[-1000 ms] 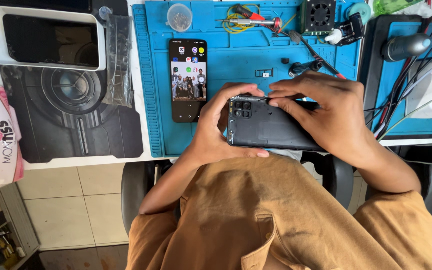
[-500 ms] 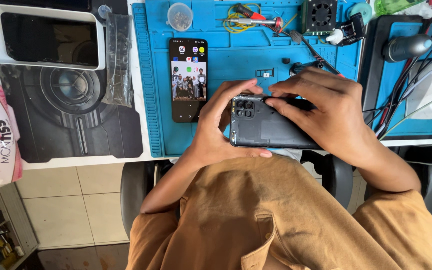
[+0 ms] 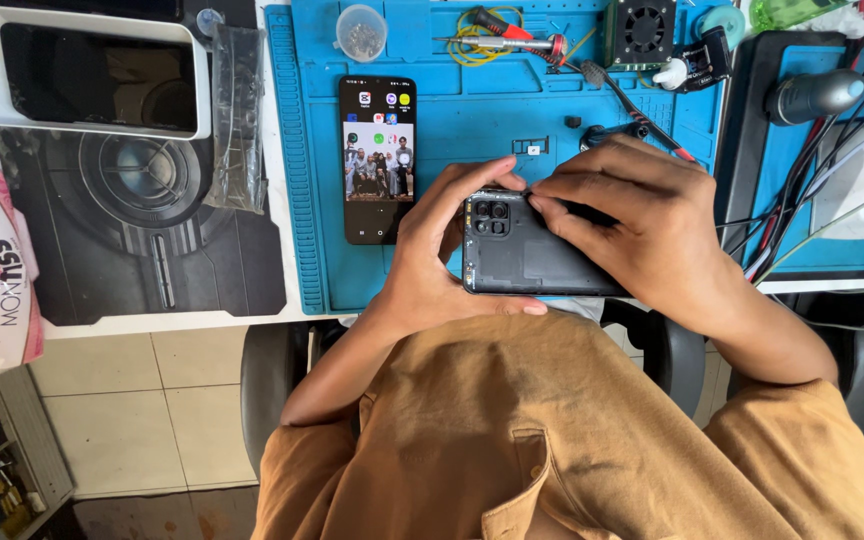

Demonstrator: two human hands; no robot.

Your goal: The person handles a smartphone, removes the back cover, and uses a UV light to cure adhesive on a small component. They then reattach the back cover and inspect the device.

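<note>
Hands [image 3: 552, 235] gripping dark phone [image 3: 532, 255], blue mat [image 3: 472, 130]

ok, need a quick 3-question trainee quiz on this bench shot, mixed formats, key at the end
1. True or false: the dark phone held in both hands shows its camera side to the viewer.
2. Which item lies on the blue mat left of the hands? A) a lit phone B) a tablet C) a fan
3. Fill in: the right hand pinches the held phone's ____ edge, near the left hand's thumb.

Key
1. True: the camera cluster faces up.
2. A: the lit phone lies screen up.
3. Upper.
</note>
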